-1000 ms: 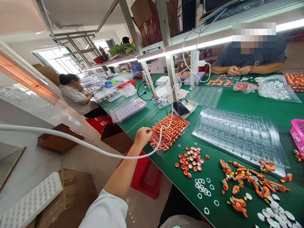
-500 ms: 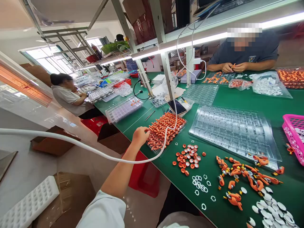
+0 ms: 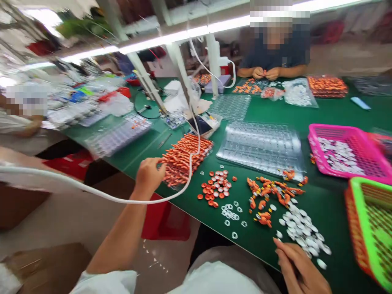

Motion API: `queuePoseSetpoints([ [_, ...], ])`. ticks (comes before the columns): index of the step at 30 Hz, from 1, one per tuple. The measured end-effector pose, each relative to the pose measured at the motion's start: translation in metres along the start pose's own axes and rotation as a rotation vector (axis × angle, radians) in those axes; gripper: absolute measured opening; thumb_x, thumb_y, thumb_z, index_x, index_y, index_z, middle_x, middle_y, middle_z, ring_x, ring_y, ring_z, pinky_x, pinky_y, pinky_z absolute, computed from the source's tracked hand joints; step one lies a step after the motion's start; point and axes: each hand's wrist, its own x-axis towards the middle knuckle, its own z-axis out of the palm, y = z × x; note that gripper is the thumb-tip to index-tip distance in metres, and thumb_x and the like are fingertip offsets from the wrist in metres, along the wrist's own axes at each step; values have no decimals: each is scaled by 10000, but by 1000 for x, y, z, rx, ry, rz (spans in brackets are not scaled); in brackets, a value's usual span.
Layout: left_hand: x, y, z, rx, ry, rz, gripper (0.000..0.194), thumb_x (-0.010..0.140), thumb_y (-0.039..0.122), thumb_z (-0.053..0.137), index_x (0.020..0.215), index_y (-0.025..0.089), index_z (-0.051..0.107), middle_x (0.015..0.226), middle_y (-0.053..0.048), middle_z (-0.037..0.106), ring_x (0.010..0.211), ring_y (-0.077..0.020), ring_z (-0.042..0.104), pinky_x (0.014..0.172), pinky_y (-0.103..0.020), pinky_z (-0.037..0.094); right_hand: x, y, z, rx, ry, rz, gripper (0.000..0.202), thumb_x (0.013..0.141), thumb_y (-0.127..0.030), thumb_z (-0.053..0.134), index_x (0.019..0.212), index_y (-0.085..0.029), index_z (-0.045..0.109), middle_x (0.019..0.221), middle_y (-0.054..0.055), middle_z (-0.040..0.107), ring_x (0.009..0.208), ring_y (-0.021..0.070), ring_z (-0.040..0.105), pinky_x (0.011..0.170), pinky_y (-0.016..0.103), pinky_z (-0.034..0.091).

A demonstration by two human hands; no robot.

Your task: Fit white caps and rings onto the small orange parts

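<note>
In the head view, has swung to the right over the last half second, with blur toward the left edge. Now takes in, at lower right, a bare right hand (image 3: 301,267) beside a spread of thin, round white discs (image 3: 301,228). Also newly brings in a bright-green openwork plastic basket (image 3: 370,181), and much more of a bright-pink openwork plastic basket (image 3: 363,153) with white pieces inside. Little change at the bare left hand (image 3: 150,175), as before at the near left edge of a dense bed of slim, reddish-orange, stick-like pieces (image 3: 183,153). For the work, probably means both hands among the parts rather than one alone.

At the left, thumb and fingertips nearly together against the outer ends of the orange pieces; cannot tell of any piece actually held. At the right, fingers bent, with little gap between thumb and index finger; one loose white piece (image 3: 279,234) just beyond the fingertip, but cannot tell about contact or a hold.

Orange pieces: packed close in slanting rows, darker toward the near side, on a clear plastic tray (image 3: 210,151) near the edge of a green tabletop (image 3: 275,116). White discs: flat, overlapping, with stragglers around the margin.
</note>
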Motion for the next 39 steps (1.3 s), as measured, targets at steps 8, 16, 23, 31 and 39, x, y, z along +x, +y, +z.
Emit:
queuePoseSetpoints([
  [8, -101, 109, -9, -679, -50, 566, 242, 823, 86, 653, 1028, 214, 657, 946, -38, 673, 882, -179, 651, 833, -310, 524, 10, -17, -11, -165, 59, 3, 243, 875, -84, 598, 1074, -214, 646, 926, 66, 635, 838, 187, 624, 721, 316, 529],
  [16, -140, 193, 27, -819, -387, 684, 295, 851, 186, 657, 1140, 155, 609, 1036, -101, 665, 971, -223, 614, 844, -371, 543, 62, -11, 10, -411, -212, -36, 281, 922, -114, 486, 1157, -164, 632, 1005, 123, 605, 949, 261, 580, 796, 410, 512],
  [23, -143, 215, 41, -649, -533, 702, 300, 840, 222, 671, 1125, 144, 615, 1073, -116, 651, 989, -265, 578, 852, -423, 532, 68, -2, 9, -404, -325, -11, 158, 915, -121, 495, 973, -165, 635, 966, 104, 582, 934, 259, 559, 778, 398, 498],
  [31, -140, 225, 47, -668, -499, 721, 259, 859, 265, 649, 1076, 124, 635, 1020, -119, 660, 958, -263, 567, 830, -407, 530, 68, -6, 5, -257, -322, 10, 110, 935, -148, 486, 913, -195, 583, 930, 76, 585, 912, 229, 553, 774, 365, 465],
  [39, -143, 229, 53, -763, -392, 709, 265, 869, 154, 585, 1127, 104, 619, 971, -106, 694, 941, -245, 579, 854, -409, 531, 57, -14, 0, -98, -29, 179, 47, 909, -190, 548, 909, -209, 591, 915, 33, 613, 832, 176, 567, 711, 308, 452],
])
